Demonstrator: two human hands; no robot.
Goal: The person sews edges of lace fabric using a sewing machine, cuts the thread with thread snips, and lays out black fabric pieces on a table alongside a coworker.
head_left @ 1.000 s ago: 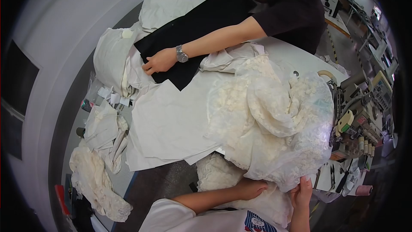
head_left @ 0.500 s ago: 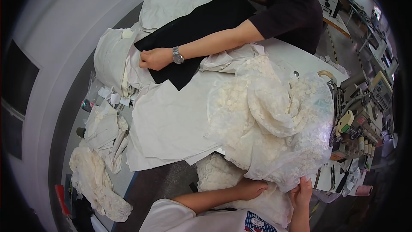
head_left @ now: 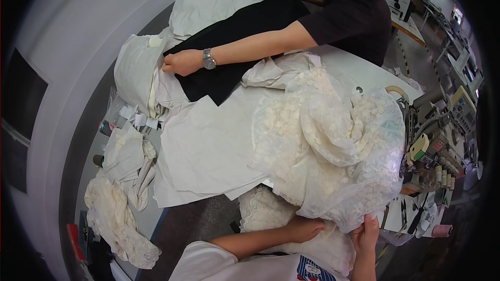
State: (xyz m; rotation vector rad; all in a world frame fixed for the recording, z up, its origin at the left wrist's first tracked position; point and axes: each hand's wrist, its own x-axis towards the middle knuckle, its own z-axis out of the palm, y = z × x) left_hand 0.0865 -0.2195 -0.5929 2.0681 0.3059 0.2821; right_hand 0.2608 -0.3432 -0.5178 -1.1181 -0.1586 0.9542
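The lace fabric [head_left: 325, 135] lies heaped on the right part of the worktop [head_left: 385, 79], its near edge hanging over the front toward the lap. The right hand [head_left: 366, 233] pinches that edge between thumb and fingers; the left hand [head_left: 308, 229] is curled beside the pale cloth [head_left: 265, 211] below, and whether it grips any cannot be told. The likeliest trouble seems to be snagging: the heap sits right against the sewing machine [head_left: 419, 145], so a tug could catch the thin material on its parts and tear it. The dark tools [head_left: 416, 221] near the right hand might hook the hem too. Too much pull could bring the loose pile sliding off the front, dragging the white sheet [head_left: 208, 156] with it and disturbing the black cloth [head_left: 234, 36], which a co-worker's hand [head_left: 182, 62] holds at its far-left end.
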